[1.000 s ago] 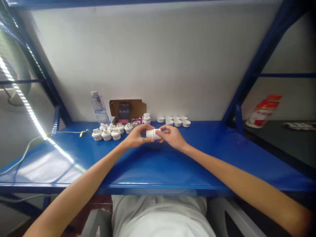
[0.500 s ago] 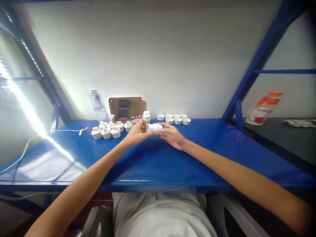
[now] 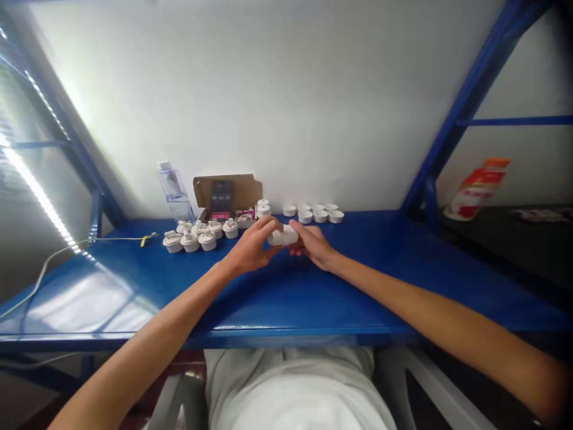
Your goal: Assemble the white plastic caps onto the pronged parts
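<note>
A white cylindrical piece (image 3: 283, 235) is held between my two hands above the blue table (image 3: 286, 298). My left hand (image 3: 257, 243) grips its left end, thumb below and fingers over the top. On its right end, my right hand (image 3: 312, 242) has its fingers and thumb closed. Several white round pieces with fittings on top (image 3: 190, 241) stand left of my left hand. Behind my hands is a small stack of white round pieces (image 3: 263, 209), and several white cups (image 3: 320, 215) sit in rows at the back.
An open cardboard box (image 3: 246, 190) with a dark panel stands against the wall, beside a clear bottle (image 3: 175, 192). A white cable (image 3: 111, 239) with a yellow tag lies at the left. A red and white bottle (image 3: 478, 190) stands on a dark surface at right.
My left hand's fingers have shifted further over the white piece, and my right thumb has moved up along its right end. The view has shifted slightly.
</note>
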`<move>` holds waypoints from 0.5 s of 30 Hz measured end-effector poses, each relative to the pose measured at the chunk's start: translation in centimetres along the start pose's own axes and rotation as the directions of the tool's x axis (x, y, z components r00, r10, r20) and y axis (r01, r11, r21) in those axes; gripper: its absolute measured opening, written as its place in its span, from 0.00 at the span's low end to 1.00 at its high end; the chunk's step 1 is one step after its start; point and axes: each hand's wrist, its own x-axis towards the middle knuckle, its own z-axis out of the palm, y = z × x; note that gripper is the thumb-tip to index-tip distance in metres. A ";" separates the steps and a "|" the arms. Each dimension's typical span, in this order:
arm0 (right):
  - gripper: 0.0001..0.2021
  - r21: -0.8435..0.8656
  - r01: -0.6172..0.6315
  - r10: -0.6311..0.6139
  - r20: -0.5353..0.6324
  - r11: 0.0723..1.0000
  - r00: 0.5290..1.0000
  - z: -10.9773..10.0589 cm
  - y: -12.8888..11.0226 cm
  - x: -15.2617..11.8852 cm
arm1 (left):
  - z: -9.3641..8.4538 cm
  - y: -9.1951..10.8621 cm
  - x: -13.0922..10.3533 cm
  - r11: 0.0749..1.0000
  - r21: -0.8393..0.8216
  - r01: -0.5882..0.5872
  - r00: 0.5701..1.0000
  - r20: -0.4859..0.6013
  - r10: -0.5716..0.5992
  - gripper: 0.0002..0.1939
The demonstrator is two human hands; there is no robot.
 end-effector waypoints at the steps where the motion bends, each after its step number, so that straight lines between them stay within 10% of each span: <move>1: 0.26 0.016 0.015 -0.015 -0.015 1.000 1.000 -0.1 -0.1 0.0 | 0.0 0.2 0.1 1.000 -0.016 0.002 1.000 -0.011 -0.002 0.24; 7: 0.24 -0.059 0.181 -0.184 -0.054 0.982 0.981 -0.1 0.3 0.0 | 0.6 -1.5 0.2 0.879 -0.355 0.317 0.947 0.163 -0.276 0.25; 15: 0.24 -0.206 0.260 -0.287 -0.111 0.943 0.952 -0.3 -0.3 0.0 | 0.9 -2.0 -0.2 0.996 -0.041 0.075 0.997 0.000 -0.075 0.17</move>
